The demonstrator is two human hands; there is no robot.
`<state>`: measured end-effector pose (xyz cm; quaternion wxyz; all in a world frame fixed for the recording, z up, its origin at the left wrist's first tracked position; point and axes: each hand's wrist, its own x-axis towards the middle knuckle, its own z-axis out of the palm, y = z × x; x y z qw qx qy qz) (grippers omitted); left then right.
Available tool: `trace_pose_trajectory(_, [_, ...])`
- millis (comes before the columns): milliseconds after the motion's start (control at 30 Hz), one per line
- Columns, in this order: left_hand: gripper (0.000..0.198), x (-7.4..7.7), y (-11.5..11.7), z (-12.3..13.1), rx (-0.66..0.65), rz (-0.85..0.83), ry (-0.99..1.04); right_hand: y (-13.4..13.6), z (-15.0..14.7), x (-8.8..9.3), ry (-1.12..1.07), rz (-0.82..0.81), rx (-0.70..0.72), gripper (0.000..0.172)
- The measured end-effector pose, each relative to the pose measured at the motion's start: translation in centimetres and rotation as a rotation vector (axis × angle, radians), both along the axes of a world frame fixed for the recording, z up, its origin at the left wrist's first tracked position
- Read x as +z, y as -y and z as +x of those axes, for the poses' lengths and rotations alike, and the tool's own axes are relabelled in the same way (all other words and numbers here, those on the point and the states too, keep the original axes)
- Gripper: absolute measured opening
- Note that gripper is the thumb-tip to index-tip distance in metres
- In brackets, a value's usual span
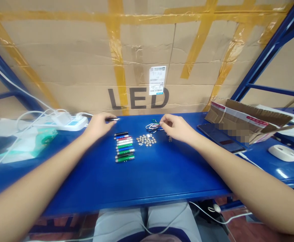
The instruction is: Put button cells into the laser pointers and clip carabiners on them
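My left hand (pixel 99 125) pinches a small black metal tube (pixel 113 119) with a silver end, above the back of the blue table. Beneath it to the right lies a column of similar small tubes (pixel 124 146) in black, blue, red, silver and green, shaped like mini penlights. Beside them several silver button cells (pixel 147 140) are spread flat. My right hand (pixel 176 126) is curled closed at the edge of a tangle of coloured metal clips (pixel 153 126); its fingertips hide whatever they grip. Small chain links (pixel 170 137) show just under that hand.
A power strip (pixel 73 123) with white cables and a green-white packet (pixel 39 143) lie left. To the right are a phone (pixel 221 138), an open cardboard box (pixel 247 116) and a white mouse (pixel 285 153). A large taped carton (pixel 86 64) stands behind the table (pixel 147 181).
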<state>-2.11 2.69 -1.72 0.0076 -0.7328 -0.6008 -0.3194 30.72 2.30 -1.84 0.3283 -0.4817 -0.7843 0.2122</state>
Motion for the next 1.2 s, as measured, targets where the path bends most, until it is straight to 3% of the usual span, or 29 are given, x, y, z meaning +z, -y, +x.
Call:
trace_pose_trajectory(100, [0.026, -1.1, -1.3, -1.5, 0.044, -0.118, -0.014, -0.8, 0.1, -1.0, 0.112, 0.028, 0.038, 0.006])
trace_pose_trajectory(333, [0.023, -2.4, -1.8, -1.5, -0.01, -0.193, -0.013, -0.9, -0.6, -1.9, 0.225, 0.073, 0.107, 0.015])
trace_pose_trajectory(667, [0.026, -0.7, -0.5, -0.1, -0.066, -0.112, -0.053, -0.5, -0.6, -1.5, 0.226, 0.093, 0.186, 0.02])
trace_pose_trajectory(833, [0.045, 0.2, 1.0, 1.5, -0.094, -0.23, -0.116, 0.3, -0.8, -1.1, 0.268, 0.018, 0.246, 0.025])
trace_pose_trajectory(1000, [0.029, 0.0, 1.2, 1.7, -0.209, -0.314, -0.169, 0.8, -1.0, -0.9, 0.329, 0.118, 0.344, 0.027])
trace_pose_trajectory(1200, [0.027, -0.3, 0.9, 1.4, -0.208, -0.346, -0.168, 1.1, -0.8, -0.5, 0.382, 0.113, 0.362, 0.024])
